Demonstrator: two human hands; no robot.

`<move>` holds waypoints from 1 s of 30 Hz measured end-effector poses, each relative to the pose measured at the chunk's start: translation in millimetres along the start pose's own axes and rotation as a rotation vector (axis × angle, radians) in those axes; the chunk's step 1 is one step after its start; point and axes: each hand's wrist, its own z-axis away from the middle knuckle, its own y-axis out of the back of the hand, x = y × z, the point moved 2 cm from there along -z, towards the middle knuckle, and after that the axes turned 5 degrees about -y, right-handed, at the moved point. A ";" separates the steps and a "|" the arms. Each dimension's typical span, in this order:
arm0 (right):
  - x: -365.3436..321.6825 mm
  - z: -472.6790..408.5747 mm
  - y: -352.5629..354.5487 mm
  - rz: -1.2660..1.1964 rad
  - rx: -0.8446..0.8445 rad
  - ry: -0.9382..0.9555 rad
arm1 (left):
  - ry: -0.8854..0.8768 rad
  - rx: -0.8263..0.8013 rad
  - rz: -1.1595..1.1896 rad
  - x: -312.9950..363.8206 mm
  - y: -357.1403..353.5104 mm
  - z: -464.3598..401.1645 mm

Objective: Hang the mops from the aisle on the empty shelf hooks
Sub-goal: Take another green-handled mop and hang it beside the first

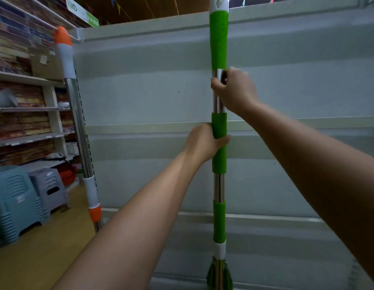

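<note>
A green mop [219,42] stands upright in front of the grey shelf back panel [144,97]. Its pole is steel with green foam sleeves, a white top cap and a dark green mop head at the bottom. My right hand [234,91] grips the bare steel section just under the upper green sleeve. Lower down, my left hand [205,143] wraps around the middle green sleeve. The top of the handle runs out of the frame, so any hook there is hidden. An orange mop [77,114] with white and orange sleeves hangs or leans at the panel's left edge.
Shelves [31,109] stacked with brown packaged goods fill the left side. Stacked blue-grey plastic stools [25,199] stand on the wooden floor [45,258] at lower left. Horizontal rails [307,122] cross the back panel. Coloured bunting hangs overhead.
</note>
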 end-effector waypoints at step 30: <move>140.9 188.3 154.6 0.336 -0.165 -0.368 | -0.174 -0.372 -0.230 163.7 -144.3 118.7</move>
